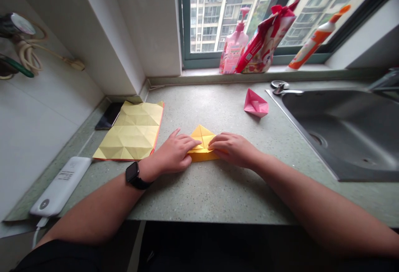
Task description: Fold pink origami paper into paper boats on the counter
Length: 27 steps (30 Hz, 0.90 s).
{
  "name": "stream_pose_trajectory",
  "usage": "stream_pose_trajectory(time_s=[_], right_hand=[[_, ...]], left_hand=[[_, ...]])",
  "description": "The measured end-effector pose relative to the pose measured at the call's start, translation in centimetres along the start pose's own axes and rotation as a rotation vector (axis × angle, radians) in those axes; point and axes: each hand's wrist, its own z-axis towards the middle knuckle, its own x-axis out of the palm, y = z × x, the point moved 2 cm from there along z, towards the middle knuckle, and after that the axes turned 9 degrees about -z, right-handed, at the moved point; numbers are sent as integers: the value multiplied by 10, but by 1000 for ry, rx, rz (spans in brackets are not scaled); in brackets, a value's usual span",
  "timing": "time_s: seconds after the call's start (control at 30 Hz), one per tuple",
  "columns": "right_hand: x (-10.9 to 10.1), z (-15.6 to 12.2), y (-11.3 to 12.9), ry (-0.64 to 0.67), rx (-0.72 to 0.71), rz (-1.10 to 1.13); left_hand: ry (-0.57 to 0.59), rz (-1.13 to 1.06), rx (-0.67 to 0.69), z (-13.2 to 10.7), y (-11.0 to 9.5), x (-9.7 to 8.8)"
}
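Observation:
On the speckled counter (174,197) lies a folded yellow-orange sheet of origami paper (202,136), its pointed tip facing away from me. My left hand (174,151) holds its left side, with a fingertip on the fold and the thumb at the near edge. Gripping the right side is my right hand (233,149), fingers bent over the paper and the thumb tucked below. Between the hands a strip along the near edge stands slightly raised. A pink folded paper boat (255,105) sits farther back to the right, apart from both hands.
Creased pale yellow paper (129,133) lies at the left, partly over a dark phone (109,115). A white power bank (62,185) with a cable is nearer. At right is a steel sink (349,131). A pink pump bottle (235,45) and other packages stand on the windowsill.

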Motion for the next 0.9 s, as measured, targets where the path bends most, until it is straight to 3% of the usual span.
stream_pose_trajectory(time_s=[0.3,0.53,0.9], right_hand=[[3,-1,-3,2,61,-3],[9,-4,-12,-3,165,9],[10,-1,-17,3,331,-27]], left_hand=[[-121,7,34,1,11,7],[-171,-43,4,0,10,3],[-144,118,-30,4,26,11]])
